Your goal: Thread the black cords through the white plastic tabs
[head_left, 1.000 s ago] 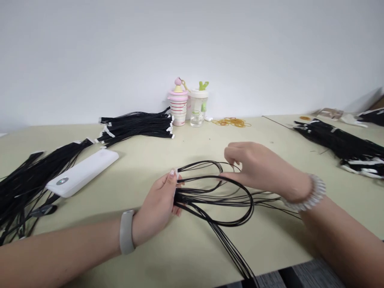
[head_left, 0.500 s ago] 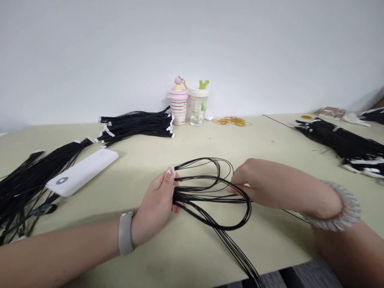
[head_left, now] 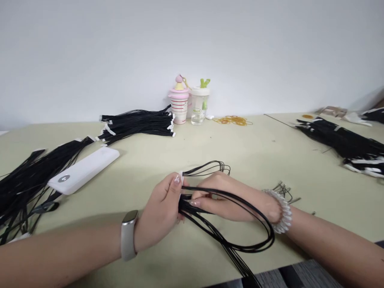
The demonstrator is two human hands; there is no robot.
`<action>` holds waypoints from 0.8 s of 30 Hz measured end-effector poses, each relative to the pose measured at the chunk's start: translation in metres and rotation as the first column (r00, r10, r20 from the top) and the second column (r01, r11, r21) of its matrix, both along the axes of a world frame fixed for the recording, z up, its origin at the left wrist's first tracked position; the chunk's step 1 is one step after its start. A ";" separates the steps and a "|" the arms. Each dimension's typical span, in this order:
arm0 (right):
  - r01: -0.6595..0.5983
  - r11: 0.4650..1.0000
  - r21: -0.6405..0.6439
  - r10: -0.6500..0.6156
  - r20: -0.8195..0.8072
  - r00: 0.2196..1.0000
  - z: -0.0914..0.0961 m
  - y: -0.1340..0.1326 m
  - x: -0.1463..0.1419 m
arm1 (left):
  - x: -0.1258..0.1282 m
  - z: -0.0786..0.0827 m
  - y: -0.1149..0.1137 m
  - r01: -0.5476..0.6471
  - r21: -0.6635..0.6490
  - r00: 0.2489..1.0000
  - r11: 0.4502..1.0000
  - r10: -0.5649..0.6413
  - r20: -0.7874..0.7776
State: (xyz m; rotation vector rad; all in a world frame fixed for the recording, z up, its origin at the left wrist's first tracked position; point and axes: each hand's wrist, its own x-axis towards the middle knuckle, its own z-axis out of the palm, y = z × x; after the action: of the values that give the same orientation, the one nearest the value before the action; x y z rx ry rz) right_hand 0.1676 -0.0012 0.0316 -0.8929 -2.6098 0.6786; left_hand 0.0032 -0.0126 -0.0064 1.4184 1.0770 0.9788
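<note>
My left hand (head_left: 162,212) grips the white connector end (head_left: 181,176) of a bundle of thin black wires, its thumb on top. From that end the black wires (head_left: 255,250) fan out to the right in loops, and some run down over the table's front edge. My right hand (head_left: 231,196) reaches in among the loops close to the connector. Its thumb and fingers are closed on part of the wires, and one large loop passes over the wrist. Loose wire ends (head_left: 285,192) show beyond the beaded bracelet.
A white power bank (head_left: 84,170) lies left beside black wire bundles (head_left: 51,172). Another wire bundle (head_left: 135,126) lies at the back, near a pink-lidded cup (head_left: 179,106) and a clear bottle (head_left: 198,108). Rubber bands (head_left: 234,120) lie right of these; more wire bundles (head_left: 339,138) lie far right.
My right hand has moved left, closer to the connector and in among the wires. The large loop has spread right, over the wrist. My left hand has shifted slightly right, still gripping.
</note>
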 end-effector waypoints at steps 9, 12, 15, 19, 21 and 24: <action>0.028 0.998 0.055 -0.030 0.032 0.999 0.001 -0.002 0.001 | 0.001 0.001 0.002 0.017 0.006 0.999 1.000 -0.017 -0.032; 0.076 0.984 0.160 -0.091 0.092 0.992 0.001 -0.001 0.006 | 0.003 0.002 0.004 0.013 -0.009 0.999 1.000 -0.014 -0.048; 0.026 0.988 0.154 -0.041 0.092 0.995 0.001 0.000 0.009 | 0.003 0.003 0.006 -0.010 -0.030 0.999 0.999 0.009 -0.045; 0.013 0.990 0.139 -0.027 0.102 0.994 0.000 0.000 0.008 | 0.002 0.002 0.007 -0.023 -0.029 0.999 0.999 0.021 -0.047; 0.019 0.989 0.150 -0.038 0.121 0.992 -0.002 -0.001 0.006 | 0.002 0.002 0.007 -0.018 -0.037 0.998 0.999 0.016 -0.053; 0.048 0.980 0.192 -0.075 0.137 0.988 -0.005 -0.001 0.004 | 0.002 0.002 0.007 -0.018 -0.045 0.998 0.999 0.015 -0.057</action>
State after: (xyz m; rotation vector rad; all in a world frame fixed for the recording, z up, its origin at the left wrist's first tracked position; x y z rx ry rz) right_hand 0.1716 -0.0026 0.0267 -0.9918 -2.7026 0.3545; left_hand 0.0053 -0.0054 -0.0049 1.4100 1.1471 0.9251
